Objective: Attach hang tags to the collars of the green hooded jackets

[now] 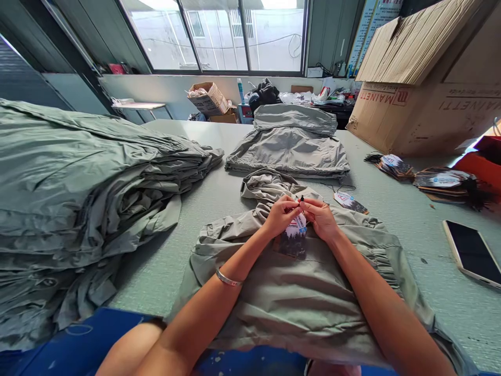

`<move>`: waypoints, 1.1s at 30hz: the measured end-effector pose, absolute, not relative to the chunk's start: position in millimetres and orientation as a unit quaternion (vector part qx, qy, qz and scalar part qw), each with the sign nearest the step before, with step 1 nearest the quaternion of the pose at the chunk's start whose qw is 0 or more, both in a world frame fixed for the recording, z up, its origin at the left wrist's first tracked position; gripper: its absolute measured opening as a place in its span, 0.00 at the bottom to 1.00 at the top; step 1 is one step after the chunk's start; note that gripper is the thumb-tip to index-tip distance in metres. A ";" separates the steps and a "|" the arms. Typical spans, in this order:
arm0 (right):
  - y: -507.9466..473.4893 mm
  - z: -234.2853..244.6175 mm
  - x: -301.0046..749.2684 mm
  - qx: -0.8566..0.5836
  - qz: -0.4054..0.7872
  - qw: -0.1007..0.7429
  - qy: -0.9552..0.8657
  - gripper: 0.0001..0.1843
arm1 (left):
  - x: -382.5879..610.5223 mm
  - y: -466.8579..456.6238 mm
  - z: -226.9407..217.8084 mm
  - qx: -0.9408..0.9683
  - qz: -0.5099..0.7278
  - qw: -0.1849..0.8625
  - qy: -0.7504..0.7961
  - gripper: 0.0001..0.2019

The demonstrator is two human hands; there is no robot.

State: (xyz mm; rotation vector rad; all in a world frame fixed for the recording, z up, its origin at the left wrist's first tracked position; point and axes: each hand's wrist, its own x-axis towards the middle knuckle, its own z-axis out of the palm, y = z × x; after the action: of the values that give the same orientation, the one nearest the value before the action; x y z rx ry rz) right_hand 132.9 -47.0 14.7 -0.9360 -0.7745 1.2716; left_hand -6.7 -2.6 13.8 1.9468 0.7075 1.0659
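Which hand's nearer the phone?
Right. The right hand is closer, with the phone out to its right; the left hand is further away, beyond the right hand. Both pinch a hang tag.

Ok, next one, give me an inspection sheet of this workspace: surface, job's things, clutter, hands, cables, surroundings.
Surface: flat pale green work table.
Job's things: rectangular paper hang tag with a forest print, over a folded grey-green fabric jacket.
Clutter: tall stack of grey-green garments; second folded grey-green jacket; bundles of paper tags with black strings; white-framed smartphone.
Grippers: left hand, wearing a silver bangle, and right hand both pinch the tag's top.
Cables: thin black string looped on the table.
Surroundings: large brown cardboard carton printed MAINETTI; window.
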 end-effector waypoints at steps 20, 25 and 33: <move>-41.7 9.8 139.6 -0.417 0.483 0.697 -0.326 0.16 | -5.5 -7.4 17.6 0.781 0.359 0.389 0.330 0.12; -41.9 9.3 140.8 -0.409 0.502 0.695 -0.311 0.17 | -5.7 -5.6 15.4 0.775 0.349 0.405 0.336 0.14; -43.0 11.1 146.6 -0.393 0.558 0.636 -0.359 0.18 | -5.0 -2.5 11.4 0.760 0.372 0.419 0.330 0.17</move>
State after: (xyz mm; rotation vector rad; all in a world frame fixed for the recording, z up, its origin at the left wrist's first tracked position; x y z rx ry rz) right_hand 146.6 -43.0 11.1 -0.8988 -0.8197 1.2746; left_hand -5.0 -2.5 11.4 1.9046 0.8272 0.9324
